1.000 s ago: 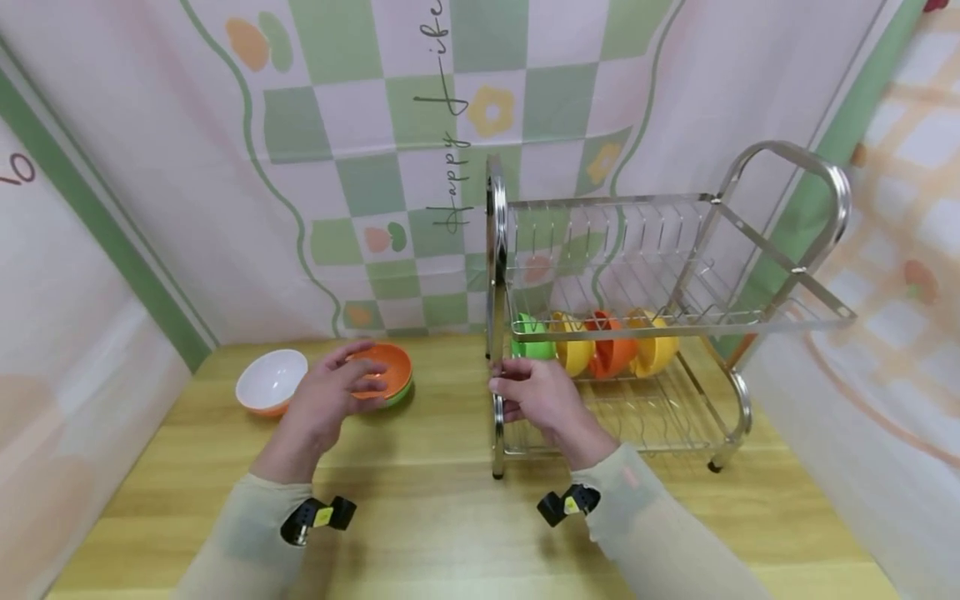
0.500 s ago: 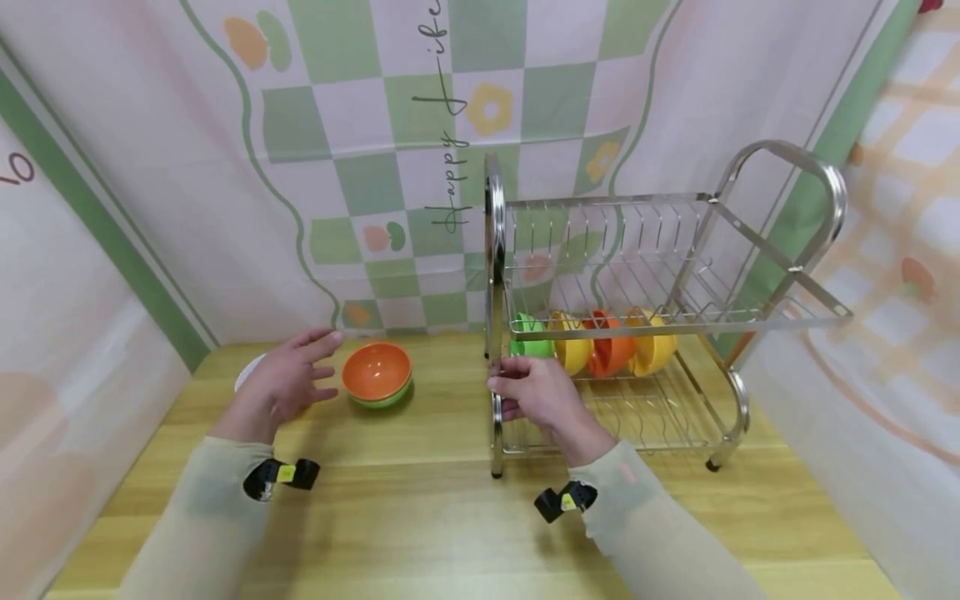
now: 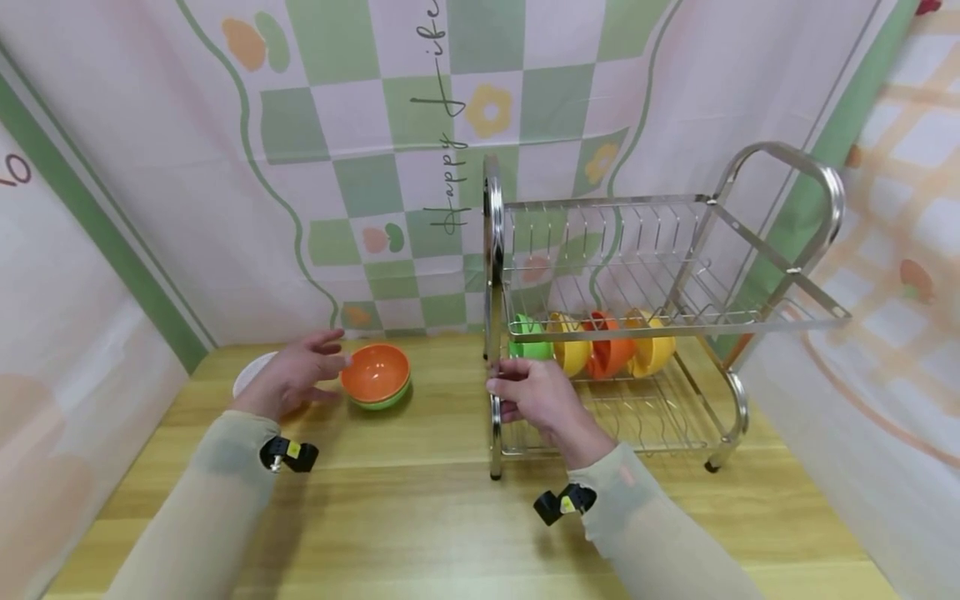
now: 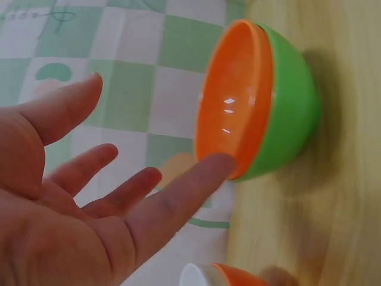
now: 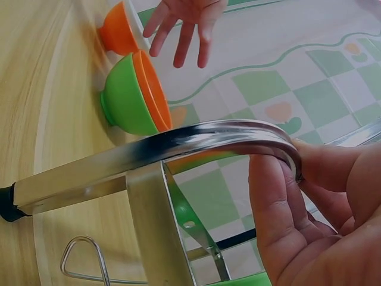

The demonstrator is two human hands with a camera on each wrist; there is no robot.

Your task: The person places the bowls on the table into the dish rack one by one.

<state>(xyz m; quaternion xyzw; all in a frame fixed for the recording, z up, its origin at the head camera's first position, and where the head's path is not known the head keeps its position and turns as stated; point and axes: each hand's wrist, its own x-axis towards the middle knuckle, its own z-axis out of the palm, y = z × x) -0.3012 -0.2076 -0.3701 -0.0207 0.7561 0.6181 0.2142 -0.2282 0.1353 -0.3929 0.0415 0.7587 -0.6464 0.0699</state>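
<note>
My left hand (image 3: 300,375), its fingers spread and holding nothing, hovers just left of an orange bowl (image 3: 377,372) nested in a green bowl (image 4: 294,107). In the left wrist view the index finger overlaps the orange rim; whether it touches cannot be told. Partly behind that hand sits a white bowl (image 3: 252,371) with an orange outside. With thumb and fingers my right hand (image 3: 542,398) pinches the left front post of the metal dish rack (image 3: 495,433). The right wrist view shows the curved tube (image 5: 232,134) between thumb and fingers.
On the rack's lower tier stand a green bowl (image 3: 532,340), a yellow bowl (image 3: 572,346), an orange-red bowl (image 3: 611,354) and another yellow bowl (image 3: 652,350), all on edge. A patterned curtain (image 3: 420,192) hangs behind the wooden table (image 3: 420,533).
My left hand has moved left off the orange bowl, uncovering it, then slightly back to the right toward its rim. My right hand has kept its grip on the rack.
</note>
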